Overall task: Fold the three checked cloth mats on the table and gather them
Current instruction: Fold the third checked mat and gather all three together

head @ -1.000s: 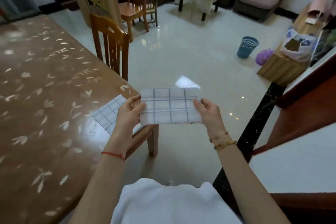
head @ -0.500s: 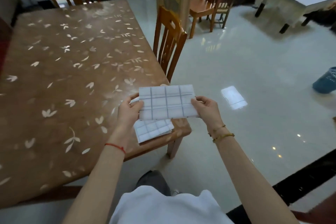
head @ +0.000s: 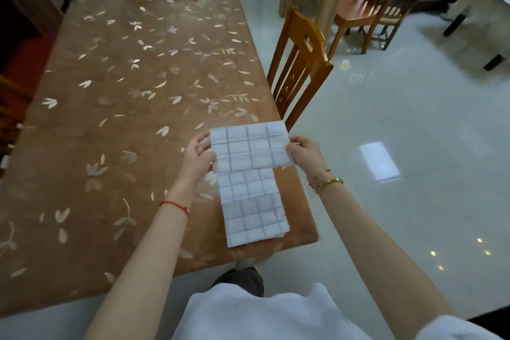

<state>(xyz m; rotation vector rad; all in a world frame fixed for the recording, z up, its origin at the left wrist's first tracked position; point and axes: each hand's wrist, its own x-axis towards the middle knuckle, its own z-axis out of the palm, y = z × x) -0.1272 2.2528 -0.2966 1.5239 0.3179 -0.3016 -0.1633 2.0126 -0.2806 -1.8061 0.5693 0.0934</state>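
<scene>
I have the folded white cloth mat with its blue-grey check (head: 249, 148) stretched flat between my two hands. My left hand (head: 197, 159) pinches its left edge with thumb on top and fingers curled beneath; my right hand (head: 302, 152) grips the right edge the same way — both closed on the cloth, neither spread.

What has changed in the last second is where that mat sits. A moment ago I held it out over the glossy floor, clear of the table's corner; now it hangs above the brown leaf-patterned tabletop (head: 116, 119), just over the far end of the folded checked mats already lying at the near right corner (head: 254, 212). Those appear to be two, one overlapping the other, though I cannot tell the layers for certain.

So, in my judgement, folding is finished and only the gathering remains — lowering this one squarely onto the pile.
</scene>
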